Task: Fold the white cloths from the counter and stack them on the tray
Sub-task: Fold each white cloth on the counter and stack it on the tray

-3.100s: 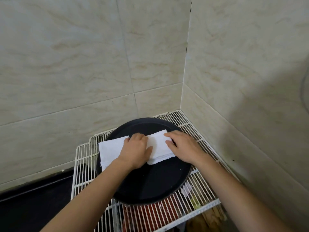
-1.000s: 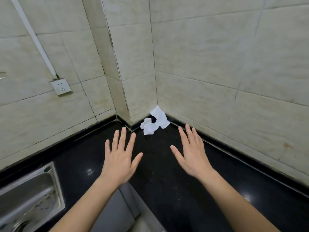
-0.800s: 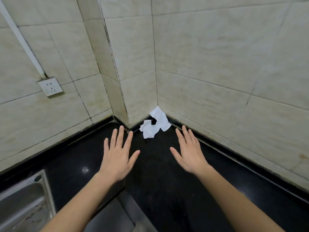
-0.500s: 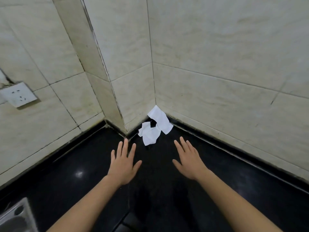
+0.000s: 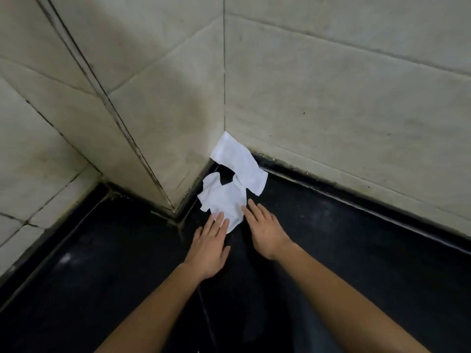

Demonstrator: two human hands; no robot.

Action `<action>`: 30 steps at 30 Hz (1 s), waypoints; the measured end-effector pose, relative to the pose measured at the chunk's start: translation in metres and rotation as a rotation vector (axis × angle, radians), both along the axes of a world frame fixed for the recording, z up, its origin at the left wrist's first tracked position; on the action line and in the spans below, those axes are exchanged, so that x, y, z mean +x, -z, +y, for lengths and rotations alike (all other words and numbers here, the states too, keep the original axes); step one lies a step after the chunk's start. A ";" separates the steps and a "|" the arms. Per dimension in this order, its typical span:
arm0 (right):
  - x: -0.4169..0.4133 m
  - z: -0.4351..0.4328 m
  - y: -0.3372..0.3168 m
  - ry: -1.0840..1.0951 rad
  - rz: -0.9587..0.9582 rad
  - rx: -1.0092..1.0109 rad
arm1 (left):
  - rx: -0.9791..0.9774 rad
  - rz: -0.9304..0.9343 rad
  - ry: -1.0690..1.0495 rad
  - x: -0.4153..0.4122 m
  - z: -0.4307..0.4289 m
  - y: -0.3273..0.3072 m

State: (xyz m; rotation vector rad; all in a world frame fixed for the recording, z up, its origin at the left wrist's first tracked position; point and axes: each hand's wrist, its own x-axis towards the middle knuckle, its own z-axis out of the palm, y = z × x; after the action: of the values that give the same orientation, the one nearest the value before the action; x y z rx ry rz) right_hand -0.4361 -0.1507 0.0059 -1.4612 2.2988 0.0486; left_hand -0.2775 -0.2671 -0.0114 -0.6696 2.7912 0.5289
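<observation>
Two crumpled white cloths lie in the far corner of the black counter [image 5: 344, 250]. The nearer cloth [image 5: 223, 200] is flat on the counter; the farther cloth [image 5: 239, 161] leans partly up the tiled wall. My left hand [image 5: 209, 247] is open, palm down, with its fingertips on the near edge of the nearer cloth. My right hand [image 5: 265, 231] is open too, fingers spread, its fingertips touching the right edge of the same cloth. Neither hand grips anything. The tray is out of view.
Beige tiled walls [image 5: 331, 98] meet at the corner behind the cloths, and a tiled column [image 5: 142, 118] juts out on the left. A seam in the counter [image 5: 204, 301] runs toward me between my arms.
I left the folded cloth on the tray and turned to the counter corner. In the last second both open hands moved forward and now touch the nearer cloth.
</observation>
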 end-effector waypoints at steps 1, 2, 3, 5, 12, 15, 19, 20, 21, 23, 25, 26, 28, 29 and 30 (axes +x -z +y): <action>0.001 -0.008 0.006 -0.044 0.017 0.025 | 0.024 -0.014 0.014 -0.002 -0.002 0.010; 0.002 -0.014 0.012 -0.086 0.025 0.054 | 0.046 -0.022 0.018 -0.001 -0.003 0.019; 0.004 -0.017 0.017 -0.116 0.024 0.080 | 0.051 -0.001 0.018 0.002 -0.002 0.026; 0.009 -0.018 0.026 -0.150 0.013 0.119 | 0.017 0.097 0.016 0.013 -0.001 0.035; 0.042 0.023 0.044 -0.277 0.171 -0.033 | -0.166 0.188 0.000 0.054 0.031 0.039; 0.058 0.046 0.030 -0.275 0.079 0.028 | -0.236 0.132 0.028 0.065 0.057 0.035; 0.070 0.083 0.012 -0.304 0.129 0.119 | -0.278 0.031 0.039 0.084 0.094 0.025; 0.072 0.093 0.009 -0.302 0.104 0.111 | -0.276 0.024 0.033 0.090 0.101 0.024; 0.074 0.103 0.006 -0.284 0.060 0.097 | -0.276 0.040 0.021 0.096 0.108 0.019; 0.078 0.123 -0.004 -0.232 -0.048 0.056 | -0.266 0.109 -0.026 0.105 0.121 0.004; 0.080 0.139 -0.021 -0.144 -0.178 -0.004 | -0.268 0.214 -0.091 0.108 0.129 -0.019; 0.078 0.144 -0.031 -0.088 -0.253 -0.031 | -0.274 0.289 -0.129 0.107 0.128 -0.031; 0.070 0.153 -0.052 0.016 -0.379 -0.110 | -0.269 0.443 -0.213 0.104 0.124 -0.058; 0.065 0.158 -0.063 0.067 -0.413 -0.174 | -0.274 0.499 -0.251 0.103 0.123 -0.071; 0.061 0.163 -0.073 0.122 -0.455 -0.246 | -0.291 0.530 -0.278 0.102 0.121 -0.081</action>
State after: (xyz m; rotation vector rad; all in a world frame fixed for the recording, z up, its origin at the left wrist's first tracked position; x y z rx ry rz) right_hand -0.3753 0.0124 0.0794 -1.2753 2.0571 -0.5613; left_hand -0.1750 -0.1457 0.0699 -1.1368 3.3322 0.3934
